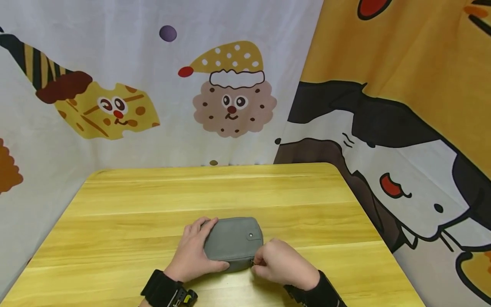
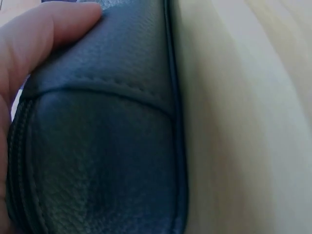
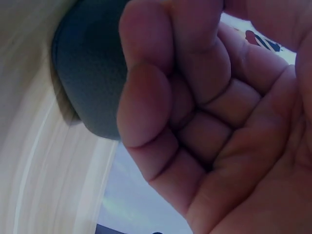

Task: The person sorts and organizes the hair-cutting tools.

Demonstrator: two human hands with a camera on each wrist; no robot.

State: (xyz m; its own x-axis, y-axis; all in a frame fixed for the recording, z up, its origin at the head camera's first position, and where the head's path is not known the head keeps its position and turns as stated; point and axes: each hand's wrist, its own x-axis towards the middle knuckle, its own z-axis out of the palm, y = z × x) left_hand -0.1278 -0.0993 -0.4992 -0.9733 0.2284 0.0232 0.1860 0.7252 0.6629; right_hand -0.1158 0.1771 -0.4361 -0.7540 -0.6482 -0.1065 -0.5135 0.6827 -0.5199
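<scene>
A grey leather-like zip pouch (image 1: 232, 241) lies on the table, with a small snap stud (image 1: 250, 235) on a tab at its right side. My left hand (image 1: 192, 251) grips its left end, fingers over the far edge and thumb along the near side. In the left wrist view, a stitched seam and the zipper (image 2: 18, 161) run along the pouch's side. At the near right corner my right hand (image 1: 284, 262) pinches the zipper pull (image 1: 252, 262), most of it hidden by the fingers. Curled fingers (image 3: 146, 105) of that hand show beside the pouch's end in the right wrist view.
The yellow wood-grain table (image 1: 153, 192) has rounded far corners. Printed curtains (image 1: 172, 106) with cartoon figures hang behind it and along its right side. Both wrists wear black bands (image 1: 163, 288).
</scene>
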